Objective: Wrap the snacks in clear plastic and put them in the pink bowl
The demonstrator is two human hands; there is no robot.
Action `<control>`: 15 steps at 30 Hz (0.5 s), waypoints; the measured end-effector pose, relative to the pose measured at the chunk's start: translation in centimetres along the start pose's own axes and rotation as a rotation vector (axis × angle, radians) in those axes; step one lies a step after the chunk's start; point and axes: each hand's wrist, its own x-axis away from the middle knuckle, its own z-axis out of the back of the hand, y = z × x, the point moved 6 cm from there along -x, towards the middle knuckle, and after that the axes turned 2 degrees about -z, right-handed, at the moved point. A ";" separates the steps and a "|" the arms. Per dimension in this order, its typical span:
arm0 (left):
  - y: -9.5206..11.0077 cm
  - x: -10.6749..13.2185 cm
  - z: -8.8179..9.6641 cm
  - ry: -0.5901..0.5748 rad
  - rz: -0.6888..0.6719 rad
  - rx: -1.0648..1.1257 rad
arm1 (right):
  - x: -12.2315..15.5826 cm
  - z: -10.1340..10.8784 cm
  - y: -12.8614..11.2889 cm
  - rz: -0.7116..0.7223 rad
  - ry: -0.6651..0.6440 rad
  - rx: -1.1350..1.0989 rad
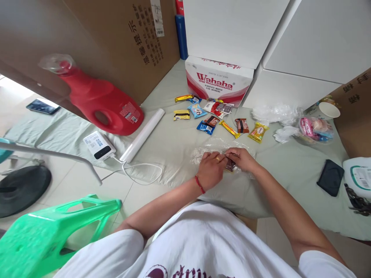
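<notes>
Both hands meet over a sheet of clear plastic (199, 150) near the front edge of the cloth-covered surface. My left hand (213, 168), with a ring and a red bracelet, has its fingers curled at the left side of a small dark brown snack packet (230, 165). From the other side my right hand (243, 159) pinches the same packet between thumb and fingers. Part of the packet is hidden by the fingers. Just beyond lie several wrapped snacks, among them a yellow packet (259, 132), a narrow yellow bar (229, 129) and a brown packet (242, 125).
A Wahaha carton (218, 79) stands behind the snacks. To the left are a red jug (101, 100), a white roll (142, 135) and a white device (98, 145) with a cable. Crumpled plastic bags (276, 114), a snack tub (315, 129) and a black pouch (330, 177) lie right.
</notes>
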 end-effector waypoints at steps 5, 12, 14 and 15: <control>-1.1 -1.3 -3.1 -0.077 0.037 -0.107 | 1.6 0.7 1.5 -0.090 -0.011 -0.082; -0.7 -1.2 -3.3 -0.115 0.015 -0.160 | 0.9 4.0 3.7 -0.159 0.057 0.218; -0.6 -1.1 -3.4 -0.115 0.031 -0.177 | -0.5 5.2 3.0 -0.121 0.178 0.435; -0.5 -1.0 -3.4 -0.112 0.040 -0.182 | -1.3 5.2 2.5 -0.102 0.197 0.527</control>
